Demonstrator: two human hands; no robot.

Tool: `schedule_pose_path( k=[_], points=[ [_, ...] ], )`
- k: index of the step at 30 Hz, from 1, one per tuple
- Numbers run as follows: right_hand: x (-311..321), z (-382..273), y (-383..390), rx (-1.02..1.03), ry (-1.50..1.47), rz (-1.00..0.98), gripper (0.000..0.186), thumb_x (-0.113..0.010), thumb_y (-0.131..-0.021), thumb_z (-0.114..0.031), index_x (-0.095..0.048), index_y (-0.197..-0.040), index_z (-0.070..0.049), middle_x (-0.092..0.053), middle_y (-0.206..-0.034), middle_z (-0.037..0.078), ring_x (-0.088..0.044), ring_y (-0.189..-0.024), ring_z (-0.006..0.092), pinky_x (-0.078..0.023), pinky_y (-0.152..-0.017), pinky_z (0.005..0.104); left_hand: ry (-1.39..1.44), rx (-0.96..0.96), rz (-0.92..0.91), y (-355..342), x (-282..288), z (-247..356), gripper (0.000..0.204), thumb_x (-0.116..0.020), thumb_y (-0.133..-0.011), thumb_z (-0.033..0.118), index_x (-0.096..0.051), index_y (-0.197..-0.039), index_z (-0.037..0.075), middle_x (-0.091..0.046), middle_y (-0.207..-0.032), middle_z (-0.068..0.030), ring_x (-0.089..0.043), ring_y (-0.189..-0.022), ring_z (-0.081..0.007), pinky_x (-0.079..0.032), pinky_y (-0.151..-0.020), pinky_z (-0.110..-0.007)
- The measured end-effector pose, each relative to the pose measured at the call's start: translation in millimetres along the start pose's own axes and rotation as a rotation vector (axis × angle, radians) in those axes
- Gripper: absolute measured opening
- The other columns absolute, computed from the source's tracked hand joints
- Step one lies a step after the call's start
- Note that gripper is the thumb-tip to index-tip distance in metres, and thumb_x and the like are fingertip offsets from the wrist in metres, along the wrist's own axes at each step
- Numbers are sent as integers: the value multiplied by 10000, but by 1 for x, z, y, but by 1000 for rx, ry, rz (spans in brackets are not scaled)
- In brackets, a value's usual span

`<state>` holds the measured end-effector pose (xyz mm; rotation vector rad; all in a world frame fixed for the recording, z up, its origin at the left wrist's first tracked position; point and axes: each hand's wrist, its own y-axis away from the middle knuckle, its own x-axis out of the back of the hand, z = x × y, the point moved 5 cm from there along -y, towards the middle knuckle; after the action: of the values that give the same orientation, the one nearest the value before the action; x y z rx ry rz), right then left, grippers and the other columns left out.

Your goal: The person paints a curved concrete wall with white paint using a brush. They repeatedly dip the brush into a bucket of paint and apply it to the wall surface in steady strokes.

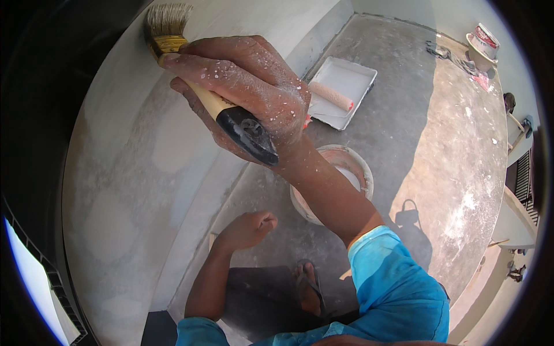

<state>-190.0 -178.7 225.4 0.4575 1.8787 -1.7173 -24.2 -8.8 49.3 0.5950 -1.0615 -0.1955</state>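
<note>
My right hand [254, 86], speckled with white paint, is closed around the handle of a paintbrush [213, 104]. The brush has a pale wooden and black handle, and its whitish bristles point up and left at the wall [173, 144]. Whether the bristle tips touch the wall I cannot tell. My left hand [248, 229] hangs lower down near the wall's foot, its fingers curled into a loose fist with nothing showing in it. Under my right forearm stands a round bucket [367, 179] with white paint inside, partly hidden by the arm.
A white paint tray [346, 72] with a pinkish paint roller [332, 96] lies on the grey floor [398, 69] beyond the bucket. Stacked tubs [482, 49] and a dark cloth [450, 56] are at the far right. My sandalled foot [309, 288] is below.
</note>
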Motion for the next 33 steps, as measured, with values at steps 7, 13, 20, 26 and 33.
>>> schedule_pose_path(
  k=[7, 13, 20, 26, 33],
  points=[
    [4, -39, -1, -386, -452, 23, 187, -839, -815, -69, -748, -977, -52, -749, -964, 78, -737, -870, 205, -600, -727, 301, -27, -43, 17, -2, -3, -9, 401, -563, -1027, 364, -660, -1176, 5, -718, -1138, -225, -691, -1104, -361, -523, -935, -434],
    [22, 50, -37, -927, -376, 65, 280, -773, -931, -108, -714, -1134, 75, -752, -957, 151, -737, -895, 204, -601, -768, 302, -16, 38, -1, 10, 2, 2, 400, -565, -1029, 359, -660, -1185, 3, -717, -1157, -225, -690, -1109, -364, -523, -946, -429],
    [62, 88, -40, -422, 67, 239, 226, -760, -941, -94, -733, -1114, 48, -761, -977, 144, -727, -899, 182, -590, -806, 289, 6, 6, -2, 5, -1, 5, 396, -574, -1026, 356, -666, -1186, 5, -723, -1145, -215, -693, -1100, -363, -525, -946, -429],
    [-1, -48, 8, -232, -292, 7, 248, -817, -773, -23, -737, -999, -85, -730, -934, 80, -714, -863, 233, -588, -677, 326, -18, -149, 116, 0, -11, -17, 365, -576, -1022, 331, -654, -1171, 7, -721, -1109, -216, -693, -1078, -372, -522, -938, -432],
    [17, -6, 7, -677, -465, -22, 204, -813, -803, -5, -728, -986, -35, -744, -923, 86, -712, -788, 210, -570, -685, 299, 1, -15, -8, -3, -7, 3, 348, -580, -1028, 329, -650, -1184, 26, -717, -1107, -223, -694, -1073, -371, -520, -930, -426]
  ],
)
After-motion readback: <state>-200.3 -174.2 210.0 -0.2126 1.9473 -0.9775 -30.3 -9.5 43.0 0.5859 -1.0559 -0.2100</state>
